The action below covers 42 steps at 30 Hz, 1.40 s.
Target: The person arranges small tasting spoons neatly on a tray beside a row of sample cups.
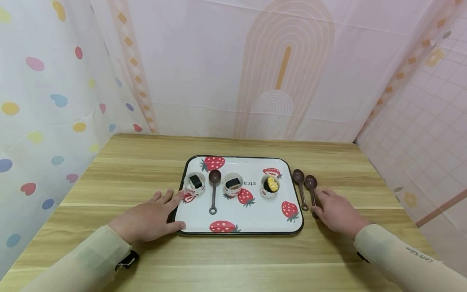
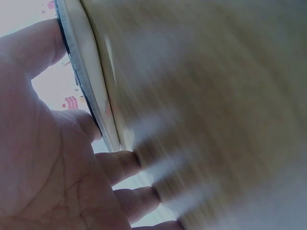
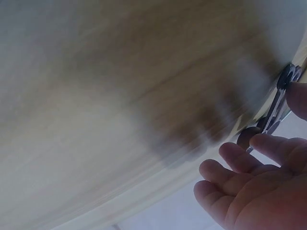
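The worktop (image 1: pixel 251 263) carries a tray (image 1: pixel 255 217) near its middle, long sides running left to right. The left hand (image 1: pixel 149 217) lies at the tray's left edge, fingers spread, thumb over the near left corner, grasping nothing. The right hand (image 1: pixel 337 213) is off the right edge, relaxed, thumb and index finger touching the outer spoon (image 1: pixel 311 182) along its handle without wrapping round it.

That spoon lies on the worktop with its bowl toward the far edge and its handle toward the near edge, roughly along the tray's right edge. The right hand is at its right side; the left is across the tray. The inner spoon (image 1: pixel 298 176) lies between it and the tray, almost parallel. A third spoon (image 1: pixel 215 177) rests on the tray, bowl away, between the left cup (image 1: pixel 194 192) and middle cup (image 1: pixel 233 193); the right cup (image 1: pixel 269 194) stands toward the right edge.
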Each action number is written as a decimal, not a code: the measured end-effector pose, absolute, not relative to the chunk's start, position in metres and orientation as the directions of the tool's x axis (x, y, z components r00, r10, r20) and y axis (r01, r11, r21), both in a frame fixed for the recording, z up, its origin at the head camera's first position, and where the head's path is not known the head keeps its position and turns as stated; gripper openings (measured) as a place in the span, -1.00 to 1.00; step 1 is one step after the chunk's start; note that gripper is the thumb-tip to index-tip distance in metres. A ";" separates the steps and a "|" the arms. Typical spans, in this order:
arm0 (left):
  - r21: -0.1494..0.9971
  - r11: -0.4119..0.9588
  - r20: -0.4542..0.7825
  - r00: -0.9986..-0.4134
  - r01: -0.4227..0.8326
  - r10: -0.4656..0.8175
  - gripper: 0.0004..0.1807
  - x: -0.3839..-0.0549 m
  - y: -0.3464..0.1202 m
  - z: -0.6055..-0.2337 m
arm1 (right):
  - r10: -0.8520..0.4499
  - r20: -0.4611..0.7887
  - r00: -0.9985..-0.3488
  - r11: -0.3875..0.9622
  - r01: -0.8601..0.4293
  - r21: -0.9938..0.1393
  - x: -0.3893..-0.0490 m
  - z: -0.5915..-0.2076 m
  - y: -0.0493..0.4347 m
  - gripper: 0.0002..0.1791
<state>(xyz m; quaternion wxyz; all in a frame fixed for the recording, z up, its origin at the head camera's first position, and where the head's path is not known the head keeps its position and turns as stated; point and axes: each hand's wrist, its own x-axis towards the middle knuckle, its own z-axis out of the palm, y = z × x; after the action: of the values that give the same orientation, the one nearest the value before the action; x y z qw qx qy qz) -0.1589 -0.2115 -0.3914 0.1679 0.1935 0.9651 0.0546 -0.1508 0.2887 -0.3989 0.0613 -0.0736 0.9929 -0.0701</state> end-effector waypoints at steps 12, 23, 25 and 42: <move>0.173 0.915 -0.290 -0.869 0.364 0.401 0.14 -0.159 -0.211 -0.393 | -0.137 -0.093 -0.986 0.982 -0.123 -0.142 -0.152 -0.398 0.290 -0.42; 0.172 0.916 -0.298 -0.868 0.361 0.398 0.14 -0.160 -0.211 -0.393 | -0.141 -0.132 -0.981 0.970 -0.110 -0.216 -0.154 -0.397 0.288 -0.79; 0.172 0.916 -0.298 -0.868 0.361 0.398 0.14 -0.160 -0.211 -0.393 | -0.134 -0.131 -0.982 0.972 -0.105 -0.211 -0.154 -0.396 0.288 -0.77; 0.170 0.914 -0.295 -0.866 0.368 0.404 0.14 -0.159 -0.211 -0.393 | -0.107 -0.146 -0.983 0.973 -0.073 -0.217 -0.156 -0.397 0.287 -0.77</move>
<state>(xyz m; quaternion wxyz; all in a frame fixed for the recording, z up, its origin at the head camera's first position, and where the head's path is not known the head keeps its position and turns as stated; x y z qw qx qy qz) -0.1592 -0.2112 -0.3928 0.1644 0.2001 0.9644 0.0542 -0.1563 0.2868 -0.3967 0.0787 -0.0454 0.9902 -0.1059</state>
